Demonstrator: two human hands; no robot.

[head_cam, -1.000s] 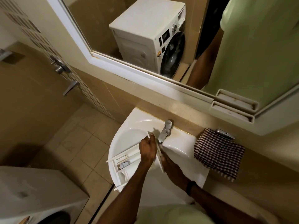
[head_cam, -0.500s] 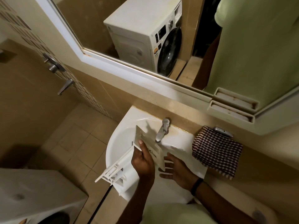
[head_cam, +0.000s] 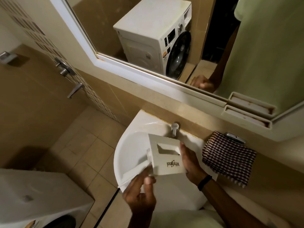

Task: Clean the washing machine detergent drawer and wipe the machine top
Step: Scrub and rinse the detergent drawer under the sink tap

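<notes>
- Washing machine point(head_cam: 32, 195) sits low on the left, white top showing.
- Left hand point(head_cam: 139, 196) grips the detergent drawer point(head_cam: 166, 160) from below, thumb against its side.
- Right hand point(head_cam: 189, 160) clasps the front panel's right edge.
- The compartments face away, so their contents can't be seen.
- The drawer is held over the sink point(head_cam: 130, 145), near the faucet point(head_cam: 174, 130).
- Checked cloth point(head_cam: 228, 158) lies on the counter point(head_cam: 271, 175) beside the sink.

1. Dim beige wall point(head_cam: 32, 109) and tiled floor point(head_cam: 79, 145) fill the left of the frame.
2. A white-framed mirror point(head_cam: 102, 30) spans the top.
3. A white sink point(head_cam: 126, 145) sits lower centre, with 1 tap point(head_cam: 174, 130) behind it.
</notes>
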